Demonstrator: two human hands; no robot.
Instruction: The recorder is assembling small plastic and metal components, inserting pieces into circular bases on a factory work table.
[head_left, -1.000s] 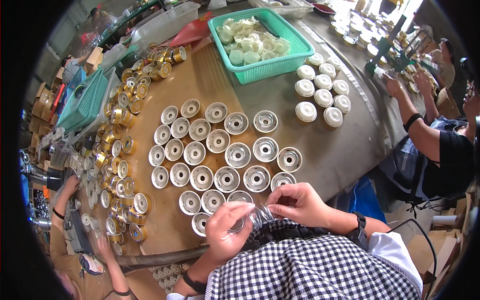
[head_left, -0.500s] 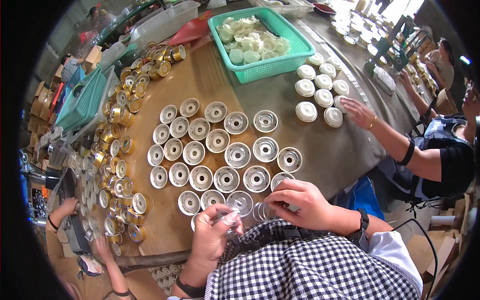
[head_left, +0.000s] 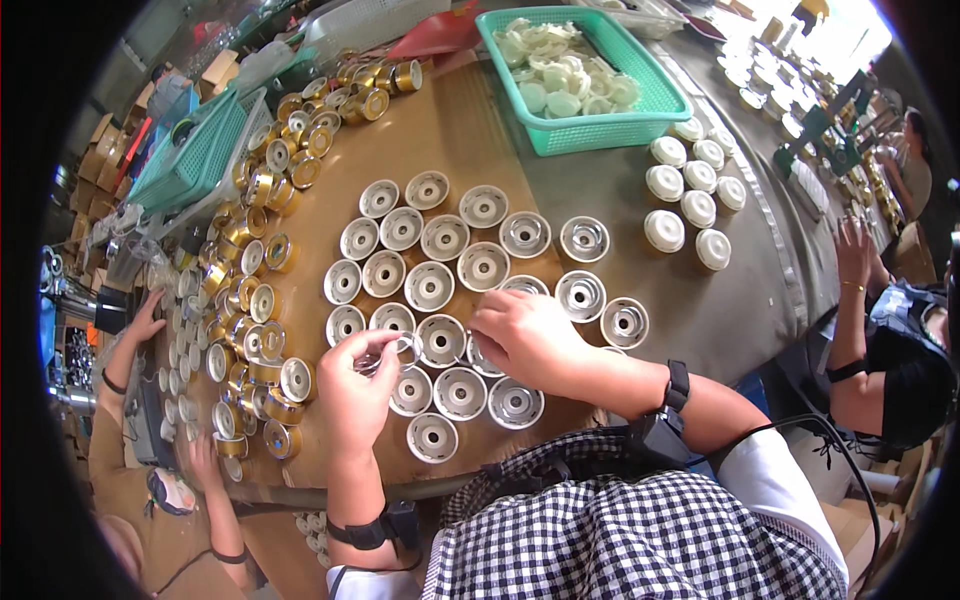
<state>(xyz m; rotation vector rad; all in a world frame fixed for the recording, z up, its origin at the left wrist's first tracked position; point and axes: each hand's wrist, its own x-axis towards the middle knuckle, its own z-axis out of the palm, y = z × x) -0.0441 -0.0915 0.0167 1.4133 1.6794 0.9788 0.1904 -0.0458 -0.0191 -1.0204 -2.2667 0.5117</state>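
My left hand (head_left: 355, 385) is closed round several thin clear rings (head_left: 408, 348), which stick out between thumb and fingers above the near rows of cups. Over the middle of the same group, my right hand (head_left: 530, 340) points down with its fingers pressed together. Whatever sits in its fingertips is hidden. Below both hands stand white round cups (head_left: 433, 438) with a dark hole in the centre, set close together in rough rows. Some, such as the cup (head_left: 582, 296) right of my right hand, have a shiny clear ring inside.
Gold-sided cups (head_left: 265, 300) lie heaped along the left. A green basket (head_left: 545, 135) of translucent discs stands at the back, near white-capped pieces (head_left: 665, 230). A co-worker's hand (head_left: 853, 250) is at the right; another person's hand (head_left: 200, 460) is at the left.
Both my hands have moved forward from the table's near edge to over the cups. The co-worker's hand at the right has drawn away from the white-capped pieces. The view has shifted slightly.
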